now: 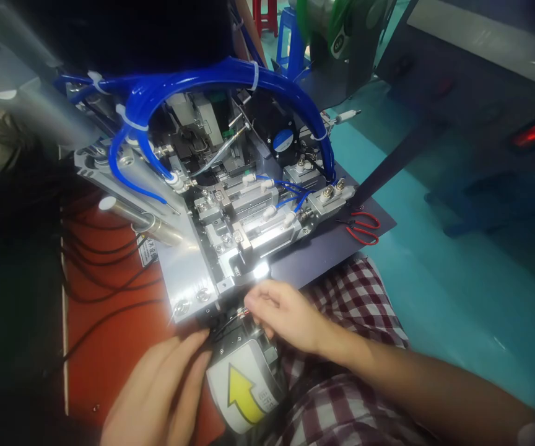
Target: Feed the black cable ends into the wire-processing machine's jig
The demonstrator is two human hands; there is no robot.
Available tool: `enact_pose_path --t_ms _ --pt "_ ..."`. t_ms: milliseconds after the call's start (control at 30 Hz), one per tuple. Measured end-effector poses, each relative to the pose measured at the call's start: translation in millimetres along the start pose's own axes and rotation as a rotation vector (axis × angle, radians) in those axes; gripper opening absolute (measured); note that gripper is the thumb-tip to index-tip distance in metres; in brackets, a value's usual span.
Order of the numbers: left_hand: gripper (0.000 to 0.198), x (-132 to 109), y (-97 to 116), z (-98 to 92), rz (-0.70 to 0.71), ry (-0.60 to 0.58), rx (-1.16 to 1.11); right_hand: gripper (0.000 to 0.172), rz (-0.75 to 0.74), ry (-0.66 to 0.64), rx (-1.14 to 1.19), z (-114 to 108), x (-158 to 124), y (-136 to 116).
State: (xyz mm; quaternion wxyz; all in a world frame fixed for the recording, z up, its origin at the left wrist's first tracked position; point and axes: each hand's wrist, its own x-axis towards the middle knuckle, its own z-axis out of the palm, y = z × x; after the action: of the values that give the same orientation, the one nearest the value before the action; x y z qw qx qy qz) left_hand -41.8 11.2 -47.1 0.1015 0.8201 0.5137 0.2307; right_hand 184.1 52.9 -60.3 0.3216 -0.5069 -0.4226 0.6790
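Note:
My right hand [286,313] pinches a thin black wire [234,317] by its small metal end, just below the front edge of a metal machine [230,229]. My left hand [165,384] lies lower left, fingers together, fingertips touching the same black wire near the machine's silver base plate [186,272]. Below both hands sits a grey housing with a yellow arrow label [244,387].
Blue air hoses [230,74] arch over the machine. Red-handled scissors [363,226] lie on the dark board at right. Black cables [104,272] trail across the red table at left. My checked shorts and a teal floor show at right.

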Motion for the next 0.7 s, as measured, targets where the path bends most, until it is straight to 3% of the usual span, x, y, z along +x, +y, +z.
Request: enact_pose_path --t_ms 167,300,467,567,700 --pt "0.040 3.7 -5.3 -4.7 0.123 -0.107 0.028 0.015 -0.002 0.014 -0.026 3.8 -3.0 -3.8" --pt "0.043 9.6 -8.7 -7.1 0.325 -0.061 0.246 0.016 -0.131 0.093 -0.280 5.5 -8.4 -10.7" --pt "0.044 10.0 -10.9 -6.4 0.334 -0.050 0.218 0.018 -0.178 0.130 -0.413 8.1 -12.1 -16.1" --pt "0.044 8.6 -12.3 -6.5 0.338 -0.070 0.238 0.015 -0.095 0.140 -0.314 8.9 -9.9 -13.5" --pt "0.039 12.5 -10.0 -7.4 0.375 -0.049 0.305 0.023 0.101 0.008 0.023 3.6 -0.6 -4.1"
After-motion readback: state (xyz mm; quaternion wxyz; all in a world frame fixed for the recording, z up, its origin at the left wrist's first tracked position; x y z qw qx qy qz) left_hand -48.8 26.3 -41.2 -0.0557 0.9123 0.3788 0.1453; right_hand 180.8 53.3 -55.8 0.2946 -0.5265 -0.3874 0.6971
